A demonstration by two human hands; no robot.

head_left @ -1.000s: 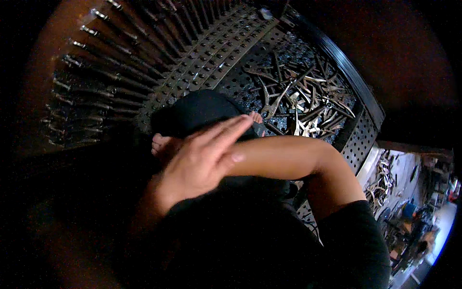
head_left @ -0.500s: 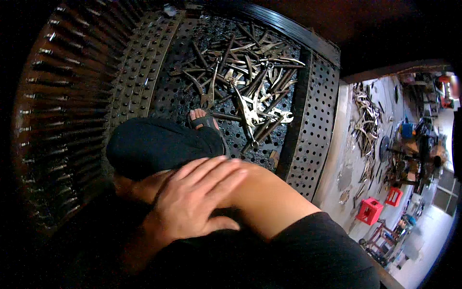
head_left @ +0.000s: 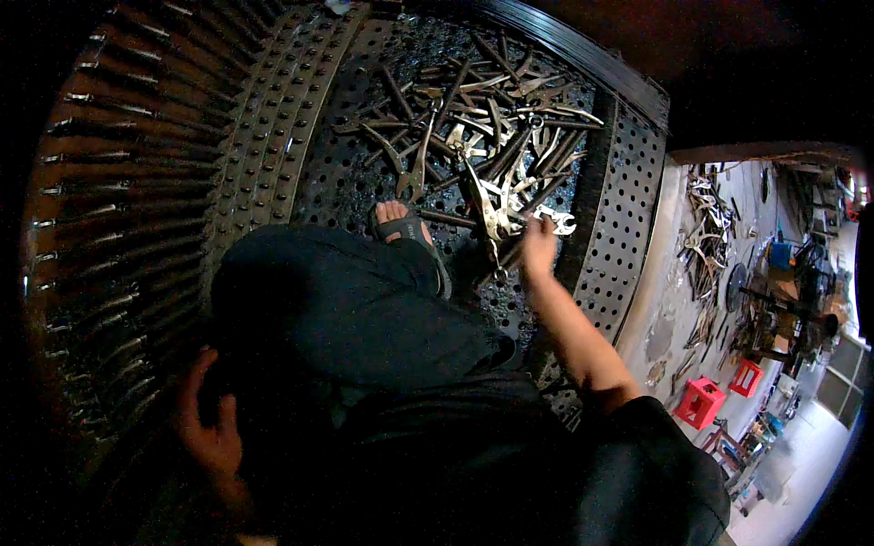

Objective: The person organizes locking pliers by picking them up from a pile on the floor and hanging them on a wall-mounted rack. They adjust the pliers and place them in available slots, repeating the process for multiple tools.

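Observation:
A heap of metal hand tools (head_left: 482, 114), pliers and wrench-like pieces among them, lies on a dark perforated metal floor (head_left: 341, 196). My right hand (head_left: 539, 246) reaches down to the heap's near right edge. Its fingertips overlap a bright, open-jawed pliers-like tool (head_left: 557, 221); whether they grip it is hidden. Left of that hand lies a pair of shiny locking pliers (head_left: 489, 205), with a ring-ended piece (head_left: 500, 273) below. In shadow at lower left is my left hand (head_left: 214, 428), empty, thumb and fingers apart, beside my dark-clothed leg (head_left: 346, 291).
My sandalled foot (head_left: 401, 223) rests beside the heap. Long rods (head_left: 127, 187) line the left side. A perforated panel (head_left: 596, 246) borders the right. Beyond it are another tool pile (head_left: 708, 218), red crates (head_left: 699, 403) and a cluttered bench area (head_left: 797, 282).
My left hand has drawn back to the lower left from across my right forearm. My right arm has stretched forward to the tool heap. The view has shifted slightly.

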